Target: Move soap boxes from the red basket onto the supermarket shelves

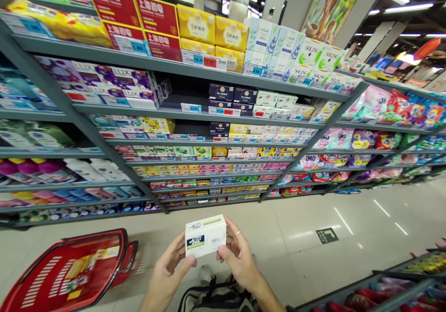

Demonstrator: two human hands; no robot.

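A small white soap box [211, 243] with a dark blue and green label is held up in front of me, over the floor. My left hand [173, 258] grips its left end, thumb on the lower front edge and fingers behind. On the right end, my right hand [239, 255] closes round the box, thumb at the front lower corner; one finger wears a ring. Below the hands a dark bag with light stripes [218, 295] shows partly, its lower portion cut off by the frame.
A red shopping basket [38, 265] with several packages stands on the floor at left. Ahead, a tall shelf [195, 72] carries rows of boxed soaps. Bagged detergents [376, 100] fill shelves to the right. Another shelf edge [348, 282] juts in at lower right. A green sign [327, 235] marks the floor.
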